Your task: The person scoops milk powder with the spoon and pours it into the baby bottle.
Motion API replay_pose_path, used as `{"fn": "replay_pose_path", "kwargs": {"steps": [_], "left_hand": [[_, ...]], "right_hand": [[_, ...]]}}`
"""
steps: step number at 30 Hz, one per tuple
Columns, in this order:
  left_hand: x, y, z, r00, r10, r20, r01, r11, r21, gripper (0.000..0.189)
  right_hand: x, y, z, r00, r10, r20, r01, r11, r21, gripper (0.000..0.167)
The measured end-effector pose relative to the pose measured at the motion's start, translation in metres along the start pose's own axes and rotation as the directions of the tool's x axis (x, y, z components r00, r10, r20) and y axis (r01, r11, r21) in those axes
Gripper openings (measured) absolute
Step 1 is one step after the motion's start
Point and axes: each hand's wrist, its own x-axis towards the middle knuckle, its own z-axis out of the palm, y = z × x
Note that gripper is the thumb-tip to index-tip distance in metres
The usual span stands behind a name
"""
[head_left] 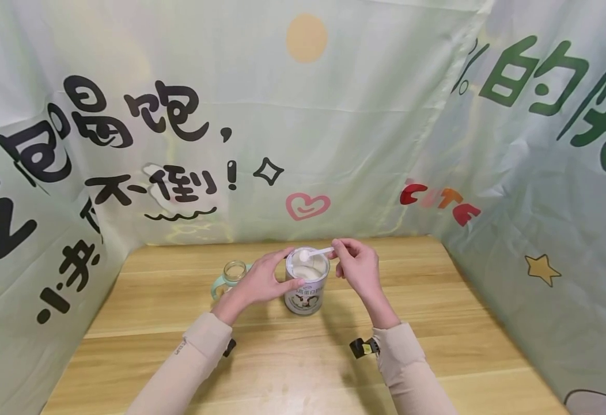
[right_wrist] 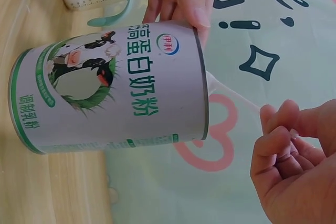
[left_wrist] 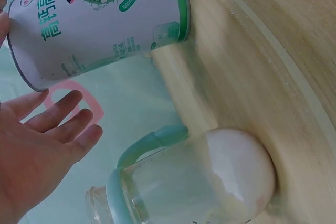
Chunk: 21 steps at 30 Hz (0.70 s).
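A white milk powder can with a cow picture stands upright on the table, its top uncovered and pale powder inside. My left hand holds the can's rim from the left, thumb at the front and a finger at the back; its other fingers extend loosely. Between thumb and fingers, my right hand pinches the handle of a white scoop. The scoop's bowl is over the can's mouth and looks filled with powder. A clear baby bottle with mint-green handles stands behind my left hand, uncapped.
The wooden table has printed cloth hanging along its back and both sides. Dark wrist cameras sit by the beige sleeves. The baby bottle's base looks whitish in the left wrist view.
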Motion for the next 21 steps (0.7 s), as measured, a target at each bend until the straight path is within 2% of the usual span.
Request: {"fn": "replay_pose_path", "kwargs": {"steps": [7, 21], "left_hand": [[0.0, -0.005, -0.004, 1.0, -0.018, -0.026, 0.018, 1.0, 0.002, 0.095], [-0.014, -0.021, -0.028, 0.987, -0.06, -0.15, 0.065, 0.997, 0.028, 0.085]], "right_hand": [[0.001, -0.004, 0.003, 1.0, -0.015, -0.002, 0.015, 0.999, 0.03, 0.023], [0.0, -0.011, 0.024, 1.0, -0.007, 0.015, 0.006, 0.997, 0.076, 0.02]]}}
